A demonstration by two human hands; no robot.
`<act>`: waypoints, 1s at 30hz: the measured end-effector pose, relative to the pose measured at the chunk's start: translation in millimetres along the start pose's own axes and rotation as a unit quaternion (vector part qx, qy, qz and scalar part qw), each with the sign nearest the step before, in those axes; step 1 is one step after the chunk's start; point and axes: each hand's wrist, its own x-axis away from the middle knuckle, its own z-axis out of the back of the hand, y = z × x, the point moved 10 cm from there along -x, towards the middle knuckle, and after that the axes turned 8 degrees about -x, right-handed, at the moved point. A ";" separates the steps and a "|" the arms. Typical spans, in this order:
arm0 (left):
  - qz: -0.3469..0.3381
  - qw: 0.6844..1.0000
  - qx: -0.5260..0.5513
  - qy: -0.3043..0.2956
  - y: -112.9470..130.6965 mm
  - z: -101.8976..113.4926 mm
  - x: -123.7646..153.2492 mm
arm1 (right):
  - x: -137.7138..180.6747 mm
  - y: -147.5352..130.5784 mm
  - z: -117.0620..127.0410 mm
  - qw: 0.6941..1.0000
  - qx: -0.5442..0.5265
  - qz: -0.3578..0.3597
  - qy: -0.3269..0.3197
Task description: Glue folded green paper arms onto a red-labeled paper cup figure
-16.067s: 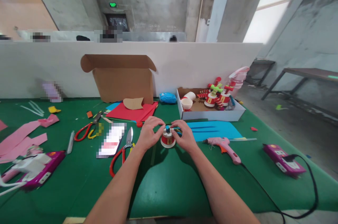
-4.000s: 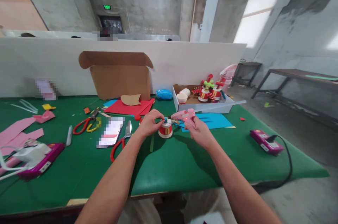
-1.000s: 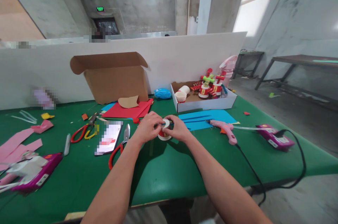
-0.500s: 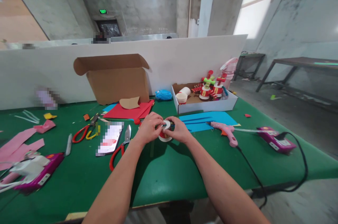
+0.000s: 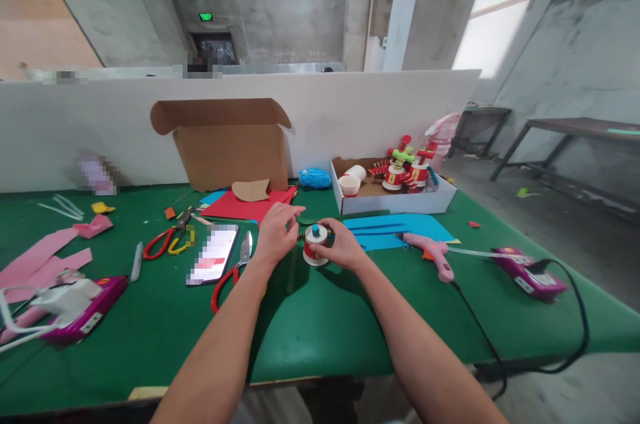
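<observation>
An upturned white paper cup [image 5: 316, 255] with a red band stands on the green table, a small blue piece [image 5: 315, 229] on its top. My right hand [image 5: 341, 245] grips the cup's right side between thumb and fingers. My left hand [image 5: 278, 232] is just left of the cup, apart from it, fingers stretched out and holding nothing visible. A dark coiled strip sticks out at the cup's left side, partly hidden by my left hand. Red-handled scissors [image 5: 245, 252] lie beside my left forearm.
A pink glue gun [image 5: 431, 251] lies right of blue paper [image 5: 400, 227]. Behind stands a white box [image 5: 400, 205] with decorated cups. Left are a phone [image 5: 214, 255], pliers [image 5: 175, 231], pink strips [image 5: 43, 257] and a purple power strip [image 5: 93, 314]. A cardboard box [image 5: 233, 154] stands upright behind red paper.
My left hand has let go of the cup's top and moved up and left, uncovering the blue piece. My right hand stays on the cup. The view has shifted slightly.
</observation>
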 end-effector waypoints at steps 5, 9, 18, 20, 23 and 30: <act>0.044 0.999 -0.020 0.007 -15.3 -0.3 1.2 | -1.8 4.0 1.1 0.999 0.041 -0.004 0.011; 0.021 1.000 0.001 -0.002 -11.2 -2.0 0.5 | -4.2 6.5 6.8 0.998 0.051 0.002 0.034; -0.074 0.994 0.054 -0.059 18.7 -15.6 2.7 | -4.1 7.4 6.7 0.998 0.054 0.001 0.030; -0.075 0.994 0.050 -0.066 18.4 -18.8 3.4 | -4.2 7.5 6.0 0.998 0.053 0.001 0.028; -0.071 0.994 0.043 -0.077 15.9 -24.2 4.7 | -4.4 7.9 4.7 0.998 0.051 0.004 0.026; -0.075 0.992 0.030 -0.095 13.7 -34.6 9.0 | -4.4 8.1 3.4 0.998 0.050 0.004 0.027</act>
